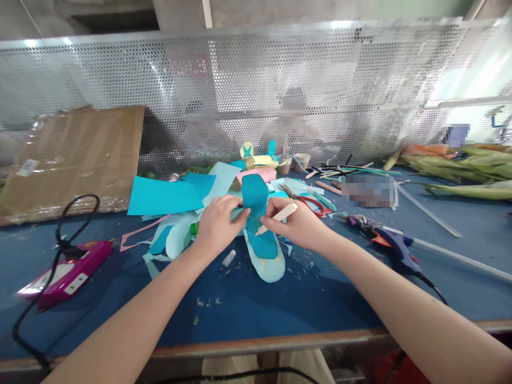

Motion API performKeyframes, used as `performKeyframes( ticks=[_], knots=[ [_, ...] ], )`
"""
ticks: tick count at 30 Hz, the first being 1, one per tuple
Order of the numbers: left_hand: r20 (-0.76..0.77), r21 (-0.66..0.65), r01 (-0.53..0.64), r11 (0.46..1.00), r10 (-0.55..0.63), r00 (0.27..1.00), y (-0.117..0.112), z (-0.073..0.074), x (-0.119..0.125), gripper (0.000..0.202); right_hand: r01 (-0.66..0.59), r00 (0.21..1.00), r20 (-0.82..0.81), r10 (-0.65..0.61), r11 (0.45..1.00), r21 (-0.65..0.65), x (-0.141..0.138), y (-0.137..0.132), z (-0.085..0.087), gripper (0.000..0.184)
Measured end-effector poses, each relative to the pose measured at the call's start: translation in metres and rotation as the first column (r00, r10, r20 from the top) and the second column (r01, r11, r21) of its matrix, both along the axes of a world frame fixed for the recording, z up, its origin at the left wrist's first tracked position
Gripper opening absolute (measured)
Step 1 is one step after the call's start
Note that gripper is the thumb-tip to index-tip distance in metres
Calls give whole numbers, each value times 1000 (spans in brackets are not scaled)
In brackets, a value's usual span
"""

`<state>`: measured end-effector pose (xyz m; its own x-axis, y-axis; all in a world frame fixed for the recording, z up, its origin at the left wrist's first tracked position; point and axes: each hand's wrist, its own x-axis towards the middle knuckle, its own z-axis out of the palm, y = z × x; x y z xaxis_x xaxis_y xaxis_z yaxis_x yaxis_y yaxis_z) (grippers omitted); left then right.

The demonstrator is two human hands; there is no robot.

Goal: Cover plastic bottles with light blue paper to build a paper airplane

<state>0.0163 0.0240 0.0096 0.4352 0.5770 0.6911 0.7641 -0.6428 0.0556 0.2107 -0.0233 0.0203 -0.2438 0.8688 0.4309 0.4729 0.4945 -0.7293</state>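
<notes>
My left hand (218, 224) is closed, its fingers pinching the left edge of a teal foam piece (256, 200) that curls up from the blue table (256, 304). My right hand (298, 224) grips a flat wooden stick (278, 217) and presses its tip against the teal foam. The teal piece lies on a pale blue foam shape (269, 266) that sticks out toward me below both hands.
Teal and pale foam sheets (164, 196) pile up to the left. A pink device (66, 272) with a black cable sits far left, a blue glue gun (394, 248) right, red-handled scissors (308, 202) behind my right hand. Cardboard (76, 154) leans on the perforated metal screen (256, 90). Corn husks (468, 165) lie far right.
</notes>
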Motion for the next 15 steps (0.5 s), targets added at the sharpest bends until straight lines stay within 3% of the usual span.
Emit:
performKeyframes(
  ticks=[15],
  knots=[
    [0, 0, 5, 1000, -5, 1000, 2, -2, -1, 10, -1, 1000, -1, 1, 1000, 0, -1, -2, 2, 21]
  ],
)
